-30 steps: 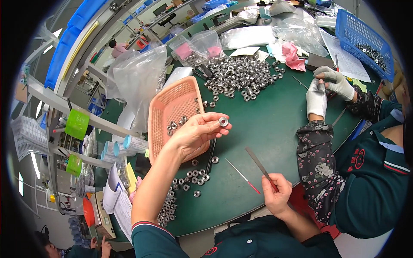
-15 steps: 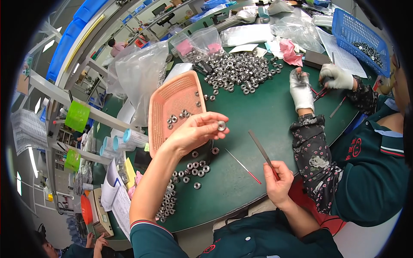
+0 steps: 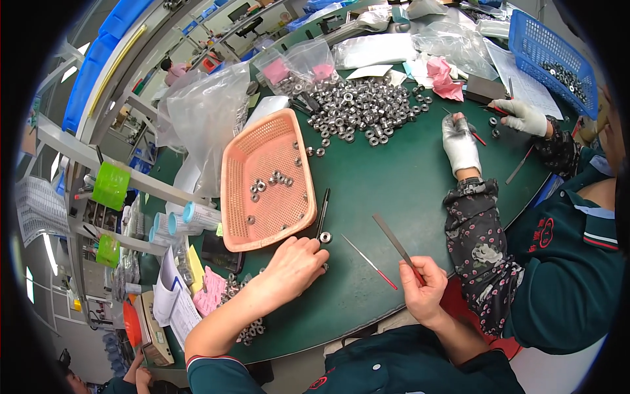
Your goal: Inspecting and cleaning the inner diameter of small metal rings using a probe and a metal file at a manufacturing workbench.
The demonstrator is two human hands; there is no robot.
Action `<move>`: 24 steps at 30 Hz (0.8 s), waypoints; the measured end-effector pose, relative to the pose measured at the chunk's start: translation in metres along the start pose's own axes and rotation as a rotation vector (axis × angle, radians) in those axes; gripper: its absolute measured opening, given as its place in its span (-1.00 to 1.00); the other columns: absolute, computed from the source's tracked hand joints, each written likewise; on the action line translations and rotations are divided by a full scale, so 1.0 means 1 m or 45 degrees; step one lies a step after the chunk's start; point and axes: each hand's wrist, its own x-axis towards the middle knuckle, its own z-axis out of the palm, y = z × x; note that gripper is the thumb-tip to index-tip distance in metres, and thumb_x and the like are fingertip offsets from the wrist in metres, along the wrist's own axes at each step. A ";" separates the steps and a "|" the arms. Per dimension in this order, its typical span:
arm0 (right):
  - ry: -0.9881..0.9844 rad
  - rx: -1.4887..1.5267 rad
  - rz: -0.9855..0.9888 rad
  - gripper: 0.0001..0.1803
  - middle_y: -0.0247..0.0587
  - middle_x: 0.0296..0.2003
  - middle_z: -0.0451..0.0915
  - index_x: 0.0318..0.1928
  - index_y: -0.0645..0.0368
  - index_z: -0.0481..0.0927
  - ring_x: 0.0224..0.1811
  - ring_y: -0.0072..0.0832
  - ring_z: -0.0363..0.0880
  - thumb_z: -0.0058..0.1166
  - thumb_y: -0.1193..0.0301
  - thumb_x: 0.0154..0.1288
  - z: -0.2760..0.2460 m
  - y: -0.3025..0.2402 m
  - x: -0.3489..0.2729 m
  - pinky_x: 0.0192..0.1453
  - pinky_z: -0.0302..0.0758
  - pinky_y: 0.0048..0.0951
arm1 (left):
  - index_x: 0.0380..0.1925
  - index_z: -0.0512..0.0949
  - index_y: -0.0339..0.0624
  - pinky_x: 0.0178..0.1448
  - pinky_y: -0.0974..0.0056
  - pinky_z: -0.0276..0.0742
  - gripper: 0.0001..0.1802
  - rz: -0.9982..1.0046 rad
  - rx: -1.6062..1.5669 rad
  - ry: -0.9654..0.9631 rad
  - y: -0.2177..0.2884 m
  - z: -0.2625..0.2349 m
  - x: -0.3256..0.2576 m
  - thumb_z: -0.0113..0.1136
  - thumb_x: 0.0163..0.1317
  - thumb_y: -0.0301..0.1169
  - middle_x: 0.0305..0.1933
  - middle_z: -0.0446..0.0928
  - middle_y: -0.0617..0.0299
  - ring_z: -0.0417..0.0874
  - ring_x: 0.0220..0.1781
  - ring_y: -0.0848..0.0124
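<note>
My left hand is low over the green table, below the near end of the peach basket. Its fingers curl downward and are closed; what they hold, if anything, is hidden under them. Just past its fingertips lies a small metal ring, beside a dark thin rod. Small metal rings are also heaped under and beside my left forearm. My right hand grips a flat file by its red handle, blade pointing up and left. A thin needle file with a red handle lies between my hands.
A large heap of metal rings lies at the back, near plastic bags. To my right a co-worker's gloved hands hold red-handled tools. A blue basket stands far right. Papers lie at left.
My left hand has come down from beside the basket, where it held up a metal ring, to the table nearer me. My right hand stays with the file. The co-worker's hands have moved apart.
</note>
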 end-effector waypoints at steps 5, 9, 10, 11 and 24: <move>-0.008 -0.021 0.006 -0.91 -0.51 -0.80 0.20 -0.44 0.27 0.45 -0.78 -0.77 0.10 0.12 0.58 0.10 -0.004 0.001 0.003 -0.70 0.02 -0.64 | -0.70 0.42 -0.32 -0.32 0.09 0.37 -0.93 -0.042 0.119 0.460 -0.033 -0.048 0.066 0.13 -0.20 -0.60 -0.52 0.40 0.03 0.45 -0.44 0.06; -0.024 -0.024 -0.018 -0.91 -0.49 -0.81 0.19 -0.44 0.27 0.46 -0.79 -0.74 0.11 0.11 0.59 0.09 0.000 0.000 0.001 -0.70 0.04 -0.62 | -0.61 0.55 -0.26 -0.34 0.08 0.37 -0.94 -0.154 0.300 0.658 -0.116 -0.046 0.127 0.20 -0.15 -0.51 -0.53 0.45 0.05 0.49 -0.40 0.07; -0.015 -0.058 -0.033 -0.91 -0.49 -0.81 0.19 -0.44 0.27 0.46 -0.79 -0.73 0.11 0.11 0.58 0.09 -0.002 0.000 0.002 -0.70 0.05 -0.62 | -0.61 0.57 -0.24 -0.32 0.09 0.39 -0.94 -0.198 0.304 0.647 -0.131 -0.041 0.148 0.21 -0.17 -0.50 -0.53 0.48 0.05 0.52 -0.39 0.08; -0.013 -0.054 -0.010 -0.91 -0.47 -0.81 0.20 -0.45 0.27 0.46 -0.80 -0.71 0.13 0.12 0.57 0.07 -0.003 0.000 0.002 -0.70 0.06 -0.60 | -0.62 0.59 -0.21 -0.30 0.09 0.40 -0.95 -0.276 0.337 0.577 -0.143 -0.036 0.164 0.21 -0.18 -0.50 -0.55 0.51 0.06 0.54 -0.39 0.09; -0.021 -0.086 -0.030 -0.93 -0.53 -0.82 0.20 -0.47 0.26 0.46 -0.80 -0.77 0.10 0.10 0.60 0.07 -0.001 -0.002 0.007 -0.71 0.01 -0.65 | -0.48 0.62 -0.10 -0.04 0.12 0.35 -0.84 -0.502 0.474 -0.005 -0.192 -0.011 0.225 0.08 -0.07 -0.50 -0.30 0.58 0.13 0.53 -0.12 0.20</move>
